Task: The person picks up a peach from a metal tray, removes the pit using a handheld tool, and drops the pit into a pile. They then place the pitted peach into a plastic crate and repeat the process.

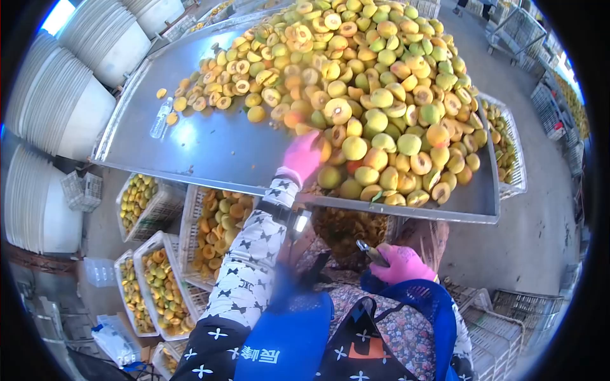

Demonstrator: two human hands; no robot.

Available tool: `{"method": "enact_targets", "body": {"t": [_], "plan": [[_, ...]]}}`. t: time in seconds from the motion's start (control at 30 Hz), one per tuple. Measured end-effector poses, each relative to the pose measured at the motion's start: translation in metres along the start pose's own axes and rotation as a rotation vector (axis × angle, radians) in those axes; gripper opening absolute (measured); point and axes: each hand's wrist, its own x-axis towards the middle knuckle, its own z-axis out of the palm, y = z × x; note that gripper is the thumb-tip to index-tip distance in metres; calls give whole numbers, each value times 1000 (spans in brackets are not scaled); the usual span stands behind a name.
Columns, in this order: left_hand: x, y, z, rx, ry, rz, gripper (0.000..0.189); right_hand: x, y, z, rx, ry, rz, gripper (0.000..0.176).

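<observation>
My left hand (pixel 301 157), in a pink glove, reaches over the front edge of a metal table and closes on a yellow-orange peach (pixel 325 150) at the edge of the pile. Its fingertips are slightly blurred. Lower down, near my lap, my right hand (pixel 404 264), also pink-gloved, is wrapped around a small hand tool (pixel 375 254) with a shiny curved metal tip pointing left. A large heap of peaches (pixel 381 98) spreads across the table, some whole-looking and others halved with brown centres showing.
The metal table (pixel 213 149) has a raised rim; a clear plastic bottle (pixel 161 118) lies on it. Crates of peaches (pixel 166 286) stand below left, and another crate (pixel 508 146) sits at right. A container of brownish scraps (pixel 349 228) is under the front edge. White stacks (pixel 57 95) line the left.
</observation>
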Motion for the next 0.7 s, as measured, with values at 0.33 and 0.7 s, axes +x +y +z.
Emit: {"method": "enact_targets", "body": {"t": [0.33, 0.7], "plan": [[2, 18, -32, 146, -362, -27, 49, 10, 2, -2, 175, 148, 88, 35], [-92, 151, -38, -1343, -176, -59, 40, 67, -58, -17, -36, 706, -392, 33]]}}
